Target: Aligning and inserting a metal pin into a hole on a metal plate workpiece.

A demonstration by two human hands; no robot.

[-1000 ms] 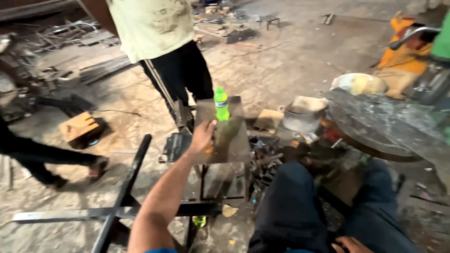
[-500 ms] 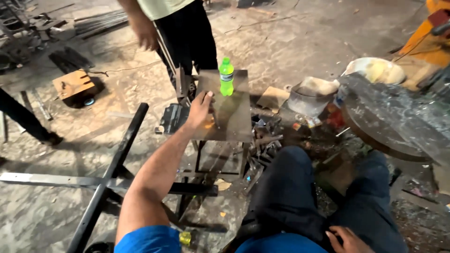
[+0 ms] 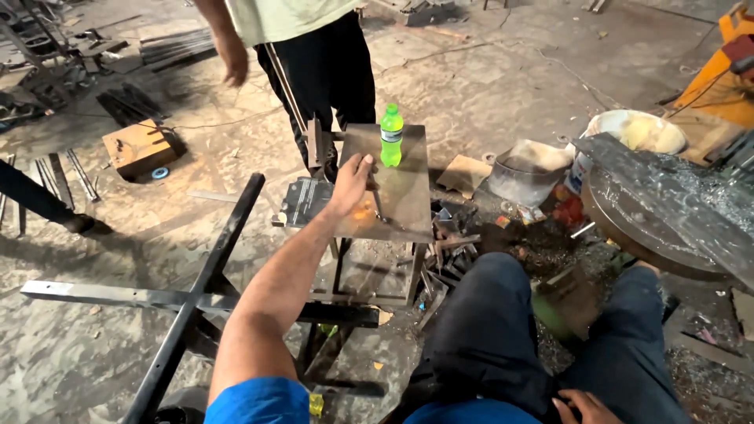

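The left hand (image 3: 351, 182) reaches out over the small metal bench (image 3: 393, 184), fingers curled on a thin dark tool or rod lying on the plate; what it is cannot be told, but the grip looks closed around it, pressing it down on the near left part of the top. The right hand (image 3: 585, 406) rests slack on the person's own thigh at the near edge of the view, holding nothing, as if kept out of the way. Just beyond the left hand, a green bottle (image 3: 391, 136) stands upright near the far edge of the bench, apart from the fingers, set where it will not be knocked. A metal bracket (image 3: 302, 202) hangs off the left side of the bench. Behind the bench another person stands in dark trousers, one hand (image 3: 234, 61) hanging loose. On the floor to the left lies a black steel frame (image 3: 208, 275); to the right, a bucket (image 3: 522, 169) and a round steel plate (image 3: 660, 220).
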